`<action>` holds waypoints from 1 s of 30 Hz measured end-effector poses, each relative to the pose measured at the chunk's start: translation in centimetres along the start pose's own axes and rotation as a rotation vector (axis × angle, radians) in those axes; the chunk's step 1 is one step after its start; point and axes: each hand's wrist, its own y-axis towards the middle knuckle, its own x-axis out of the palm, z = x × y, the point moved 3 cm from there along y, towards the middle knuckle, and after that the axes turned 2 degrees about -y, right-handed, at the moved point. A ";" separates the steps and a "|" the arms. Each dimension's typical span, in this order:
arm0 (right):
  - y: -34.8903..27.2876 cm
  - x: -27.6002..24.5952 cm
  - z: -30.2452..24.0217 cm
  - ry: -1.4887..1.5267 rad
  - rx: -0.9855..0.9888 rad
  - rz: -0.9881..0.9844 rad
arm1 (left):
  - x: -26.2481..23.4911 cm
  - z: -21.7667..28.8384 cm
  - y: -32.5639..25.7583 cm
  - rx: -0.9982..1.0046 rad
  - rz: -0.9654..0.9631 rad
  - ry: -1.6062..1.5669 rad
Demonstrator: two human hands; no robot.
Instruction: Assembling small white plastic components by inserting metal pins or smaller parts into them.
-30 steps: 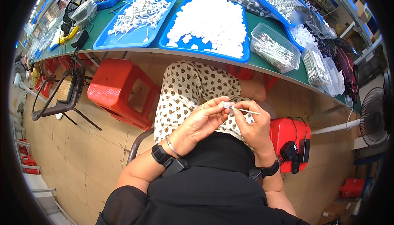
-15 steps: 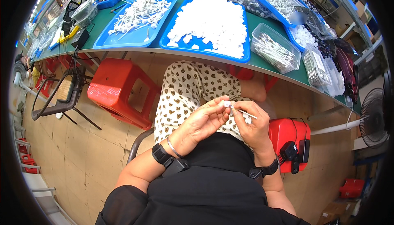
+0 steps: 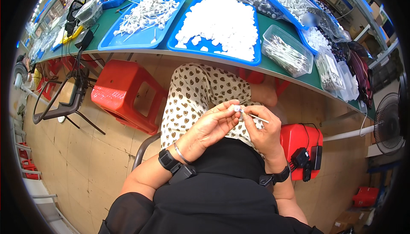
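Above my lap, my left hand (image 3: 215, 125) pinches a small white cap-like piece (image 3: 236, 107) between thumb and forefinger, its other fingers loosely curled. My right hand (image 3: 264, 130) grips a thin white stick (image 3: 257, 117) close to that piece. The stick's near end meets or nearly meets the cap; the fingertips hide the exact joint. Beyond my hands, on the green table, a blue tray (image 3: 171, 42) bears a heap of small white pieces. To its left, another blue tray (image 3: 128, 42) carries many white sticks with rounded heads.
A clear plastic box (image 3: 308, 67) of thin sticks stands at the table's right edge. One red stool (image 3: 117, 87) is to my left; another red stool (image 3: 294, 138), with black devices on it, is to my right. A fan (image 3: 388, 123) stands at far right.
Almost nothing differs. Both hands stay together in the same place, with only a very slight shift of the right fingers and the stick.
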 end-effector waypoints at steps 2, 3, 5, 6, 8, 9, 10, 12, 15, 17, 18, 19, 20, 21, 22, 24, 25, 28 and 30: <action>0.0 -0.1 0.0 0.012 0.018 0.003 | 0.0 0.1 0.0 0.017 0.009 0.087; 0.0 -0.1 0.1 0.021 0.044 -0.003 | 0.0 0.1 0.0 0.016 0.010 0.086; -0.1 -0.1 0.1 0.031 0.071 -0.008 | -0.1 0.0 0.0 0.010 0.002 0.118; 0.0 -0.1 0.1 0.039 0.088 -0.012 | -0.2 0.0 0.1 0.009 0.003 0.117; 0.0 0.0 0.2 0.047 0.106 -0.017 | -0.3 -0.1 0.1 0.007 0.006 0.115; 0.0 0.2 0.4 0.059 0.120 -0.024 | -0.3 -0.1 0.1 0.006 0.007 0.115; 0.0 0.3 0.5 0.071 0.134 -0.032 | -0.3 -0.1 0.1 0.001 0.022 0.110; 0.0 0.2 0.3 0.067 0.167 -0.054 | -0.4 -0.2 0.1 -0.003 0.037 0.105; -0.2 0.3 0.6 0.106 0.232 -0.076 | -0.8 -0.3 0.2 -0.005 0.026 0.072; -0.3 0.4 1.2 0.149 0.264 -0.074 | -1.1 -0.1 0.3 0.030 0.026 0.080; -0.3 0.5 1.7 0.245 0.275 -0.077 | -1.0 0.1 0.3 0.030 0.026 0.080; -0.3 0.5 1.9 0.341 0.286 -0.079 | -0.8 0.3 0.3 0.059 0.029 0.107; -0.2 0.1 1.8 0.340 0.286 -0.079 | -0.7 0.6 0.4 0.088 0.033 0.135; 0.0 -0.6 1.5 0.258 0.319 -0.075 | -0.6 0.8 0.4 0.109 0.035 0.155; 0.2 -1.1 1.1 0.174 0.351 -0.070 | -0.6 1.0 0.3 0.110 0.036 0.154; 0.6 -1.3 0.7 0.044 0.273 -0.094 | -0.3 1.2 0.0 0.136 0.050 0.225; 0.6 -1.2 0.5 -0.104 0.185 -0.170 | -0.2 1.0 0.0 0.132 0.051 0.232; 0.3 -0.5 0.4 -0.248 0.099 -0.221 | 0.2 0.7 -0.1 0.068 0.041 0.212; 0.0 -0.3 0.6 -0.267 0.130 -0.226 | 0.2 0.5 -0.1 0.045 0.035 0.185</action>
